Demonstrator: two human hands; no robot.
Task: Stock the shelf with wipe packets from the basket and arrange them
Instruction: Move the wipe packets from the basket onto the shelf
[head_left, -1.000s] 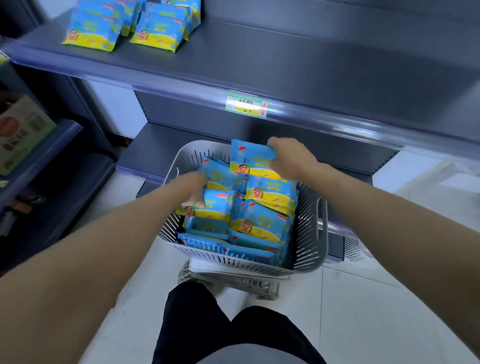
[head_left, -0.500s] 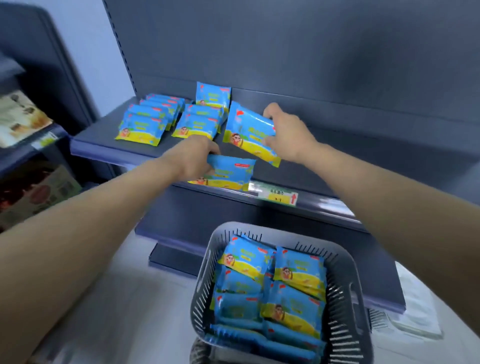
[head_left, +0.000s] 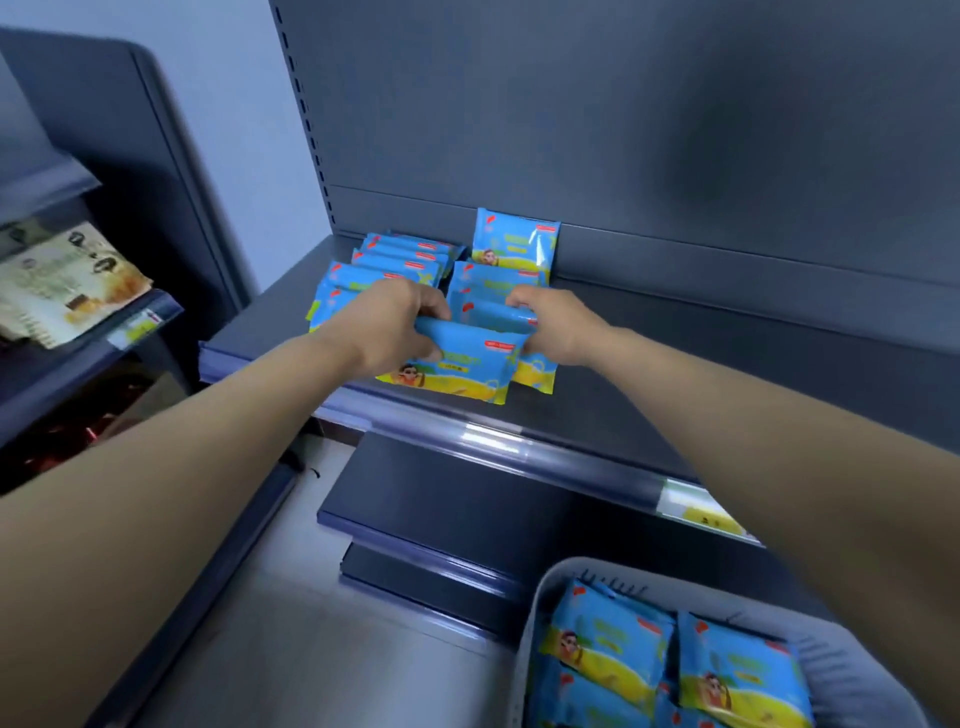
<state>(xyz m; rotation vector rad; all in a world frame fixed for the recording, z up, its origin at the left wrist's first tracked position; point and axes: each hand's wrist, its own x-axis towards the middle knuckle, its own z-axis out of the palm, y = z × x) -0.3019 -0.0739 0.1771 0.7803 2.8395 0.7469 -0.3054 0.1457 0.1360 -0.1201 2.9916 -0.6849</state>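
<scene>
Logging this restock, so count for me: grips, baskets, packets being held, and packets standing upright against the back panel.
Grips: 2, left grip, right grip
Basket: 1
Held packets: 2, front packet, rear packet
Upright packet at back panel: 1
Total: 6

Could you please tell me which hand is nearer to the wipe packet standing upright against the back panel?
Right. The right hand is just in front of the upright wipe packet, slightly to its right; the left hand is farther off, in front and to its left.
</scene>
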